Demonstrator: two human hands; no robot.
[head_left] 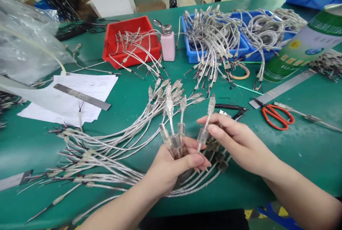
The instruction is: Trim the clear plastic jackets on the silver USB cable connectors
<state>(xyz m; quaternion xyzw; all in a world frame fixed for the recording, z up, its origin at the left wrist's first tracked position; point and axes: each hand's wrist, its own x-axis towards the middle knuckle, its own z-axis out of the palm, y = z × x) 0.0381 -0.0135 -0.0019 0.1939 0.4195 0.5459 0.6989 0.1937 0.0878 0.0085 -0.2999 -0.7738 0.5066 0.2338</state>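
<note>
My left hand [173, 167] is closed round a bunch of silver USB cables [175, 130], their plug ends sticking up above my fingers. My right hand [235, 141] pinches a single silver cable [207, 123] just to the right of that bunch, its plug pointing up. Both hands hover over the green table [294, 151] near its front edge. More silver cables [107, 151] fan out flat to the left, with stripped coloured wire ends at the far left. Further plug ends [171, 91] lie just behind my hands.
A red tray [112, 41] and blue bins [192, 55] full of cables stand at the back. A pink dispenser bottle [167, 45] is between them. Red-handled scissors [278, 116], metal rulers [82, 96], white papers [66, 102], black pliers [232, 109] and a green spray can [301, 45] lie around.
</note>
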